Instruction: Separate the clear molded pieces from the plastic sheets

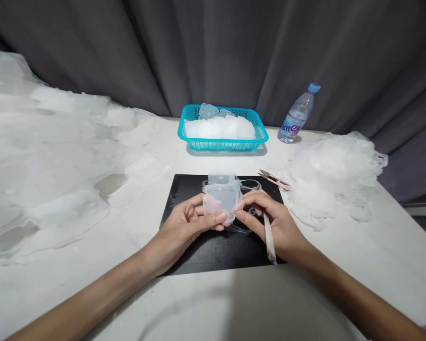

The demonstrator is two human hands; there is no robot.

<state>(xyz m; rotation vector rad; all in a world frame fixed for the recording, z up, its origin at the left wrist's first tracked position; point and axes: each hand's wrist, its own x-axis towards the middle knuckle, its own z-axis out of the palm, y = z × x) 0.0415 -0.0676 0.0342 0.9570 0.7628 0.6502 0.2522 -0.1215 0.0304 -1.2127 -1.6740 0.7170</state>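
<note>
Above the black mat (199, 253), my left hand (184, 220) pinches a translucent, milky, rubbery-looking piece (220, 201) between thumb and fingers. The piece is squarish with rounded corners and small marks near them. My right hand (270, 220) is closed, its thumb and forefinger at the right edge of the piece. A slim tool with a pale, wrapped-looking handle (269, 239) is tucked in the same hand; its working end is hidden. Behind the piece, another clear flat part (222, 179) and thin looping offcut strips (252, 183) lie on the mat.
A turquoise basket (223, 146) holds many similar pieces at the back. A water bottle (293, 121) stands right of it. Small pink-handled snips (275, 179) lie beside a heap of clear scraps (333, 175). A large pile of translucent sheets (57, 156) covers the left side.
</note>
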